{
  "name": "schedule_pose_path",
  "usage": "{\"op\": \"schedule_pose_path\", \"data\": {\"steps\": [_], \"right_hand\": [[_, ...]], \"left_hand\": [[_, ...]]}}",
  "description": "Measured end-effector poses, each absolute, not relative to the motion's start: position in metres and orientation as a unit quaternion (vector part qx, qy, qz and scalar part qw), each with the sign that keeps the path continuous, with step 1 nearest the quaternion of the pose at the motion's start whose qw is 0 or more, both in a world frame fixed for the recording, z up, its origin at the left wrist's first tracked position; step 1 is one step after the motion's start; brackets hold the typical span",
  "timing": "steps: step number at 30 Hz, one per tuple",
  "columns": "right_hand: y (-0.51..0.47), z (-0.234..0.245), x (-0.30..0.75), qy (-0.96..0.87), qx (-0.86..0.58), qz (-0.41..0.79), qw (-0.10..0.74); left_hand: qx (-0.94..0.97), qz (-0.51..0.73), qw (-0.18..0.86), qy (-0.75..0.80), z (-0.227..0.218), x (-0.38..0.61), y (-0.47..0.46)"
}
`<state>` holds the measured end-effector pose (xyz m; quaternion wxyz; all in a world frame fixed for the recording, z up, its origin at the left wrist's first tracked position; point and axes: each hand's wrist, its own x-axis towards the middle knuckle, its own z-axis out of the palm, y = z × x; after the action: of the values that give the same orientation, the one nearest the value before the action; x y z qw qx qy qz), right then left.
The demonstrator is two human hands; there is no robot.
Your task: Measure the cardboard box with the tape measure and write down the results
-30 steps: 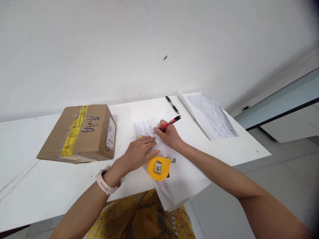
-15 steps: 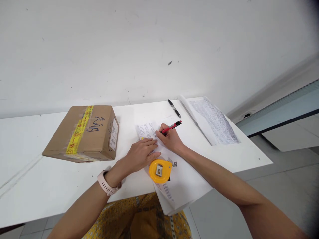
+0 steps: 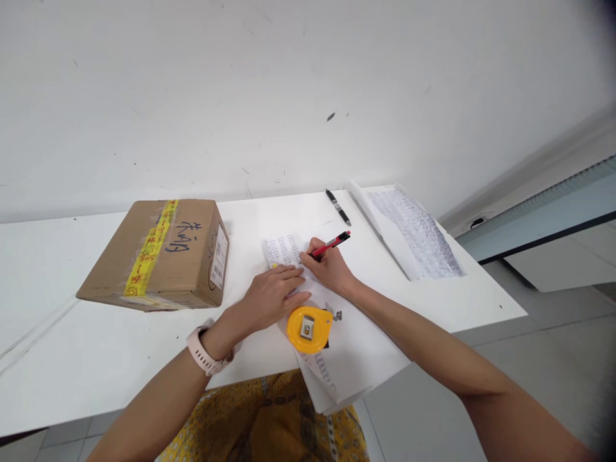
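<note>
My right hand (image 3: 328,264) is closed around a red and black pen (image 3: 332,244), its tip down at the paper and hidden by my fingers. Beneath both hands lie sheets of paper (image 3: 356,359) with handwritten columns, their near end hanging past the table edge. My left hand (image 3: 276,294) rests flat on the sheets, fingers stretched toward the right hand. A yellow tape measure (image 3: 308,329) sits on the paper just below my left thumb, its metal hook pointing right. A small yellow thing shows partly beside my left fingers; I cannot make out what it is.
On the left of the white table (image 3: 120,346) stands a taped cardboard box (image 3: 158,253). A black pen (image 3: 338,207) lies near the wall. To its right is a stack of densely written paper (image 3: 414,231). The table's right edge drops to a tiled floor.
The view has shifted very slightly. Both hands, the pen and the tape measure stay in almost the same places on the paper.
</note>
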<state>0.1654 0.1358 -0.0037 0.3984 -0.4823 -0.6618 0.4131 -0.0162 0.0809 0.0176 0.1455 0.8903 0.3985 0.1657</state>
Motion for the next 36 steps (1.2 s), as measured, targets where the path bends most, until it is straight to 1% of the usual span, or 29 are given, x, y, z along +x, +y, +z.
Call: {"op": "schedule_pose_path", "data": {"steps": [6, 21, 36], "right_hand": [[0.1342, -0.0003, 0.1653, -0.663, -0.495, 0.403, 0.390], [0.1374, -0.0032, 0.1684, -0.649, -0.497, 0.411, 0.403], [0.1365, -0.0008, 0.1669, -0.659, -0.494, 0.409, 0.394]], "left_hand": [[0.891, 0.170, 0.147, 0.394, 0.0166, -0.0169, 0.0806], [0.896, 0.167, 0.131, 0.391, 0.0176, -0.0165, 0.0803], [0.889, 0.173, 0.154, 0.395, 0.0174, -0.0169, 0.0809]]}}
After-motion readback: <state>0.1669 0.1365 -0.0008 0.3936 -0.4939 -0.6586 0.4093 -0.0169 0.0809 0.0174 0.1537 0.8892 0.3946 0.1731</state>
